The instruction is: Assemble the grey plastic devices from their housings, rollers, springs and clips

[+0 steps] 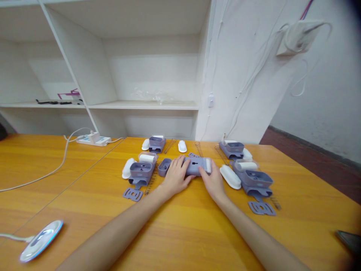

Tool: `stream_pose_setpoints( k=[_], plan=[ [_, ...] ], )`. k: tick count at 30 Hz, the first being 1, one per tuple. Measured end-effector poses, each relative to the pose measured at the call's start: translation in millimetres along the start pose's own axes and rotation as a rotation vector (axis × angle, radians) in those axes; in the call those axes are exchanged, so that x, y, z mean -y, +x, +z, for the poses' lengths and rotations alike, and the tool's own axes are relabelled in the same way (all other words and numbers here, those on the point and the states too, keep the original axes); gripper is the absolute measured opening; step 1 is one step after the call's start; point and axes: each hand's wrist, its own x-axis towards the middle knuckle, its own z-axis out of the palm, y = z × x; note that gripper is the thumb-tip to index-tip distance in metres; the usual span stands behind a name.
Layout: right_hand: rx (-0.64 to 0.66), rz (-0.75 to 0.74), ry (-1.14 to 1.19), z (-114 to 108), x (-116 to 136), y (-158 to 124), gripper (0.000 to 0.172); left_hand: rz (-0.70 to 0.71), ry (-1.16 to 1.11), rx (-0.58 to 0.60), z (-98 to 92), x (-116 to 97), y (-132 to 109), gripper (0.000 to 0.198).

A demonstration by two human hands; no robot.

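Observation:
A grey-purple plastic housing (194,162) with a small dark slot lies across the middle of the table, its right end whitish. My left hand (177,176) grips its left side, with the thumb along the near edge. Around the right end my right hand (213,181) is closed. Just left of my left hand sits a small grey cup-like part (164,167). Behind the housing are a white ribbed oval piece (182,146), a thin coil spring (199,149) and a partly hidden grey slotted plate (193,155).
Similar grey housings (141,171) with white pieces, springs and slotted plates (133,194) stand to the left; more housings (258,180) stand to the right. A power strip (94,140) lies at the back left, a glowing oval device (42,241) at the front left, a dark object (349,241) at right.

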Motion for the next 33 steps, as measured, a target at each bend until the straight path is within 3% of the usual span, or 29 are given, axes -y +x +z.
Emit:
stream_pose_setpoints(
  k=[5,11,14,21,27,33],
  plan=[
    [-0.030,0.033,-0.166,-3,6,-6,0.062,0.025,-0.009,0.022,1.6,3,-1,0.058],
    [0.017,0.038,-0.521,-7,6,-10,0.054,0.055,0.028,0.070,2.6,3,-2,0.058],
    [0.018,0.023,-0.584,-7,6,-11,0.055,0.049,0.044,0.078,-1.4,-1,0,0.057],
    [-0.014,-0.176,-0.625,-9,16,-16,0.043,0.000,0.080,0.081,-17.8,-11,4,0.040],
    [0.072,-0.349,-0.669,-12,25,-22,0.035,-0.227,0.184,0.037,-14.2,2,45,0.032],
    [0.188,-0.418,-0.697,-12,29,-24,0.036,-0.412,0.233,0.237,11.5,22,98,0.033]
  ],
)
